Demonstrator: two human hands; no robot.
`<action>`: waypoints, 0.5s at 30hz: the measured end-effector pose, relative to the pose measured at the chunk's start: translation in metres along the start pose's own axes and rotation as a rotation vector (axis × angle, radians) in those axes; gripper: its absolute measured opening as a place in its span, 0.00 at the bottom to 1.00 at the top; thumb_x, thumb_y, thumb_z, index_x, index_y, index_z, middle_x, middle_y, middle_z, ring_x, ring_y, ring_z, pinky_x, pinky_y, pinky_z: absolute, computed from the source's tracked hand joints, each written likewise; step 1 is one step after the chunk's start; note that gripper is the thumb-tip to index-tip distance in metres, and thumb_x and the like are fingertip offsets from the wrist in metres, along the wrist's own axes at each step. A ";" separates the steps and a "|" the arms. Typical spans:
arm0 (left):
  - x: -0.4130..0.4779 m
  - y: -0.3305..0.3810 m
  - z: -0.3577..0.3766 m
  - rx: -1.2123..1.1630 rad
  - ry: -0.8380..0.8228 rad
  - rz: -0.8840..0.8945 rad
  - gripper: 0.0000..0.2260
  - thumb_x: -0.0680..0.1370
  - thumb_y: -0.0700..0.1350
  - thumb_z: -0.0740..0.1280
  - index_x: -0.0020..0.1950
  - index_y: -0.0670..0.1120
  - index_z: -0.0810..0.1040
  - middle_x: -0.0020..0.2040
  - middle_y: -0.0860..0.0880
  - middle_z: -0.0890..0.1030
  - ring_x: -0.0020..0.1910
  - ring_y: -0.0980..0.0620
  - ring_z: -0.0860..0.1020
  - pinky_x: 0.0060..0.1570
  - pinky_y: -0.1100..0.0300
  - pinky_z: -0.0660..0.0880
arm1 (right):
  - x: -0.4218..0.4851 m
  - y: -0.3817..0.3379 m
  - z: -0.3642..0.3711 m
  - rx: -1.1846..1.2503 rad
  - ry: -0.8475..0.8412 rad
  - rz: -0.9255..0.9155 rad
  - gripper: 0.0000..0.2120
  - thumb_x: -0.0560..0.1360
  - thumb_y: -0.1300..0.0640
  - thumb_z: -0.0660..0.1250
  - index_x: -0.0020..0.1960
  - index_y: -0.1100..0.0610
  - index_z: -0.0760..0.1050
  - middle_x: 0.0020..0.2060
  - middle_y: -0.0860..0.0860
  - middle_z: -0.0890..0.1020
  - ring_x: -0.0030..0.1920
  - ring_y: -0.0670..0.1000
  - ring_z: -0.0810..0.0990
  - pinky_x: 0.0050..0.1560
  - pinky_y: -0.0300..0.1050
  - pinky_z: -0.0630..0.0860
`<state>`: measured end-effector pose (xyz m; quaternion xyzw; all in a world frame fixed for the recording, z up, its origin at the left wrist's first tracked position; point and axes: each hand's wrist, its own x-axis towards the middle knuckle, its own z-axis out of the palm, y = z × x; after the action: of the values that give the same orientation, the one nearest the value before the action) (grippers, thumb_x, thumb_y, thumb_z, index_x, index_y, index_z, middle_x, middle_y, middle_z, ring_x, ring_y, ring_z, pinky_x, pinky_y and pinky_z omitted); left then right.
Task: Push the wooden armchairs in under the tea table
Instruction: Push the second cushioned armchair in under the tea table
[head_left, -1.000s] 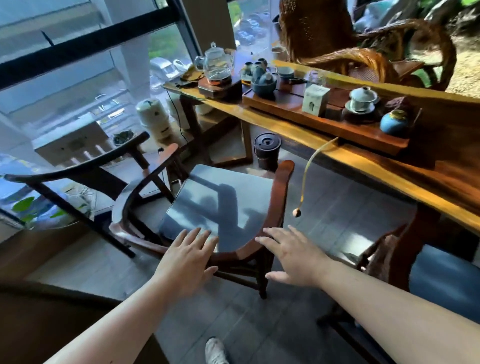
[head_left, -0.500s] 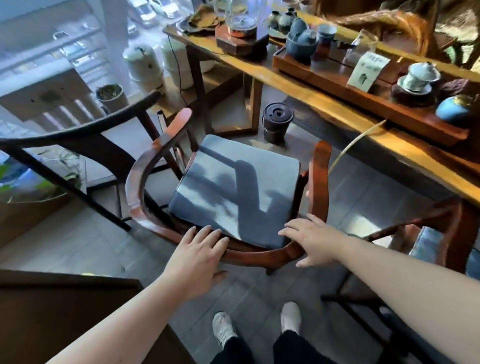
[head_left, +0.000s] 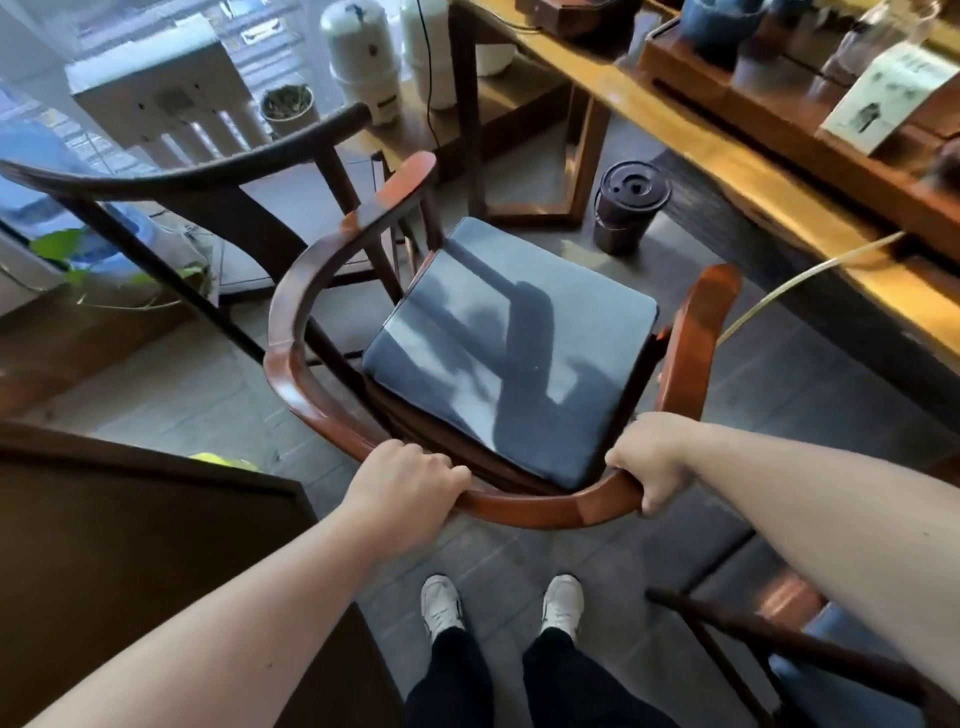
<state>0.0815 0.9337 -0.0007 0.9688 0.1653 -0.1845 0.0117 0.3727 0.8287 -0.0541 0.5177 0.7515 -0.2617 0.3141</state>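
Both hands clamped on the armchair (head_left: 332, 291)'s curved back rail: left hand (head_left: 402, 480) fingers curled over the rail left of centre, right hand (head_left: 647, 462) fisted around it on the right. Chair with blue cushion (head_left: 511, 353) stands on the floor short of the tea surface (head_left: 727, 171), seat front angled toward it, not yet under. In the gap ahead: black lidded canister (head_left: 628, 208) on the floor just past the seat front, surface leg frame (head_left: 519, 156) beside it, pale hose (head_left: 789, 286) hanging off the edge near the right armrest; a dark chair (head_left: 171, 182) sits close on the left.
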 end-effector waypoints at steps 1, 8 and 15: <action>0.000 -0.001 0.001 0.000 -0.010 0.004 0.05 0.73 0.53 0.64 0.45 0.53 0.74 0.40 0.52 0.80 0.40 0.45 0.80 0.37 0.54 0.70 | 0.000 -0.001 0.002 0.012 0.011 0.001 0.19 0.61 0.40 0.71 0.45 0.51 0.75 0.42 0.50 0.83 0.45 0.56 0.80 0.46 0.47 0.76; -0.004 -0.008 -0.002 0.013 -0.063 0.072 0.13 0.76 0.60 0.58 0.47 0.53 0.73 0.44 0.53 0.80 0.44 0.46 0.80 0.37 0.54 0.71 | -0.003 -0.019 0.002 0.063 -0.036 0.055 0.14 0.61 0.43 0.69 0.42 0.51 0.75 0.37 0.49 0.81 0.41 0.56 0.80 0.44 0.47 0.75; -0.033 -0.018 0.008 0.030 -0.119 0.170 0.15 0.78 0.60 0.55 0.50 0.51 0.73 0.46 0.53 0.80 0.46 0.47 0.78 0.45 0.51 0.76 | -0.001 -0.065 0.020 0.124 -0.059 0.078 0.16 0.59 0.40 0.65 0.40 0.51 0.76 0.34 0.49 0.80 0.36 0.55 0.78 0.48 0.52 0.77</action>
<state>0.0442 0.9400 0.0044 0.9667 0.0789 -0.2425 0.0224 0.3162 0.7924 -0.0623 0.5571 0.7037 -0.3102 0.3134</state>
